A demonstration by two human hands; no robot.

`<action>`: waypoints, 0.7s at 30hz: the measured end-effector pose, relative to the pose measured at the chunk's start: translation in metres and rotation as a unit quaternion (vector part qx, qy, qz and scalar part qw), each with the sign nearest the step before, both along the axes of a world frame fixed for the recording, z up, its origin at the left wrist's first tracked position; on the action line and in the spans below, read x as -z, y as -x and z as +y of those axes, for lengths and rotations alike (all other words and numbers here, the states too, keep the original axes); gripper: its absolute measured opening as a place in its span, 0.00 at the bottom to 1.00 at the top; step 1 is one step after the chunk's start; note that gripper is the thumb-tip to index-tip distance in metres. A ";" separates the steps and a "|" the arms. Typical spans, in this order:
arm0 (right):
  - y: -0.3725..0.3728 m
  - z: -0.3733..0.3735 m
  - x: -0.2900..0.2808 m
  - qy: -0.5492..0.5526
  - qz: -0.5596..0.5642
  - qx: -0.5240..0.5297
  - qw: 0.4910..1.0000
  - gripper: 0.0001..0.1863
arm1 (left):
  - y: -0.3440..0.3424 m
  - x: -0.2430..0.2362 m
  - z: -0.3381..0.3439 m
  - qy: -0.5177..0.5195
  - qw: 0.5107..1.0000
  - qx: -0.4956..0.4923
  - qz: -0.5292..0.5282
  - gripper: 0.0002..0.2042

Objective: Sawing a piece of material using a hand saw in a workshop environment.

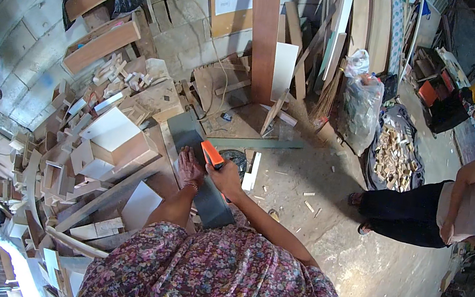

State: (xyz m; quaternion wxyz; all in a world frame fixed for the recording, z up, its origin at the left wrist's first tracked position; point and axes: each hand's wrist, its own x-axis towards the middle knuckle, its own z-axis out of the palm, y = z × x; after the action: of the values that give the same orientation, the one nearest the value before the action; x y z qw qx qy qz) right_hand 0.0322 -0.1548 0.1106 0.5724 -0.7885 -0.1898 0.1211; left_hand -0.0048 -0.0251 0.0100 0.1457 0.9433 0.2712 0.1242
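Dark grey board point(212, 205) runs lengthwise in front of the body, near end by the lap, far end toward the wall; what carries it, I can't tell from my feed. Left hand point(190, 169) lies palm down at the board's left long edge, fingers extended, gripping nothing, apparently steadying. Right hand point(225, 178) is curled round the near part of an orange tool point(212, 154), over the right long edge. Tool type unclear; contact with the board also can't be told.

For good work here, I'd want the left palm weighted flat, its fingers drawn clear of the tool, since they sit just beside it. I'd also want the right wrist straight, the tool square to the board, and the pressure even so the board doesn't skid.

Next out: a green strip point(268, 146) off the far right corner, then a white box-like piece point(111, 129) amid wood scraps left of the board. Tall brown plank point(262, 35) stands beyond the far end. Well off right, a clear sack point(360, 108), a dark sheet of offcuts point(397, 154) and another person point(406, 209).
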 end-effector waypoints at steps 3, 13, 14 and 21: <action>0.003 -0.002 0.001 -0.003 -0.033 0.004 0.999 0.16 | -0.001 0.009 0.003 -0.003 1.000 -0.010 0.011 0.24; 0.011 -0.006 0.006 0.009 0.001 -0.017 1.000 0.14 | -0.003 -0.004 0.000 -0.021 1.000 0.005 0.009 0.25; 0.011 -0.007 0.008 0.012 0.005 -0.021 1.000 0.14 | -0.006 0.002 0.000 -0.023 1.000 -0.002 -0.005 0.26; 0.020 -0.007 0.009 0.013 0.015 -0.065 0.998 0.12 | -0.005 0.024 0.010 -0.035 0.999 -0.020 -0.028 0.25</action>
State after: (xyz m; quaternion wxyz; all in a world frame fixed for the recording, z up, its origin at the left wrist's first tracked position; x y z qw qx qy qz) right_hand 0.0124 -0.1616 0.1013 0.5555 -0.7801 -0.2307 0.1720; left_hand 0.0001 -0.0148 -0.0142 0.1180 0.9383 0.2815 0.1628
